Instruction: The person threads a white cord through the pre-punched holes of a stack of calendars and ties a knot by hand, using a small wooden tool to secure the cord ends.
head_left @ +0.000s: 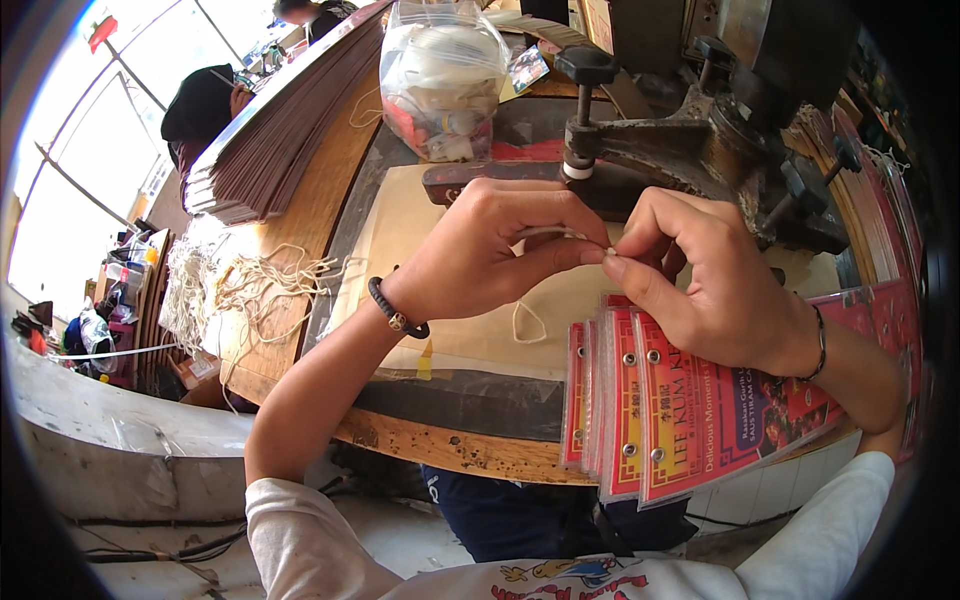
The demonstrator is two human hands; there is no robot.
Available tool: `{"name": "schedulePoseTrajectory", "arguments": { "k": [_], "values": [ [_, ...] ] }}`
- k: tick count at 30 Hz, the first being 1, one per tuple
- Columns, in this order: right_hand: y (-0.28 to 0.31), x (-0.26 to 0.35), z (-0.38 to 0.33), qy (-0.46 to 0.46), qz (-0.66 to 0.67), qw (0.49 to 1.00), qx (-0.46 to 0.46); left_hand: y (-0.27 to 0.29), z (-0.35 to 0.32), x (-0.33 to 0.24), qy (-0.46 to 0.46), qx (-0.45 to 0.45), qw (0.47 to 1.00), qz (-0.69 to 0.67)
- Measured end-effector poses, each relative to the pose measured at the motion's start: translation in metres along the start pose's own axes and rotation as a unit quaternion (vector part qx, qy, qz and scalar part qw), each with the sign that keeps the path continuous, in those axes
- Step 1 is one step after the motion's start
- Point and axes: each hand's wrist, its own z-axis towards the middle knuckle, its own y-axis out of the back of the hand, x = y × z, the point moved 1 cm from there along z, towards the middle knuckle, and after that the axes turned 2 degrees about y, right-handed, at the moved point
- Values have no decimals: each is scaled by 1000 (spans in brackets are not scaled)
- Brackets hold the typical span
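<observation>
Pinches a cream cord (548, 230) between thumb and forefinger of the left hand (488, 238) and, at its tip, with the right hand (705, 275), fingertips brought together above a beige sheet (460, 350) on the wooden table (445, 455). Shows a loop of cord below the left hand; cannot tell whether knotted at the fingertips. Has fanned red-and-yellow laminated cards (690, 430) with metal eyelets under the right hand and forearm, a tangled cord bundle (265, 285) off to the left, and a dark metal press (690, 140) beyond.

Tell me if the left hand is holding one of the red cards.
No; the left hand pinches a thin pale cord, while the red cards lie to its right.
</observation>
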Motion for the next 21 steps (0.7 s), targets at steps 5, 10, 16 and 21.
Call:
{"name": "schedulePoseTrajectory", "arguments": {
  "k": [5, 10, 16, 21],
  "values": [
    [1, 0, 2, 31, -57, 997, 48, 1, 0, 5, 10, 17, 1000, -6],
    [0, -2, 3, 35, -68, 995, 67, 0, -1, 17, 58, 31, 995, -79],
    [3, 2, 5, -5, -57, 995, 86, -4, -2, 22, 35, 62, 986, -150],
    [3, -6, 2, -3, -14, 996, 88, -4, 0, 17, 7, 89, 983, -163]
  ]
}}
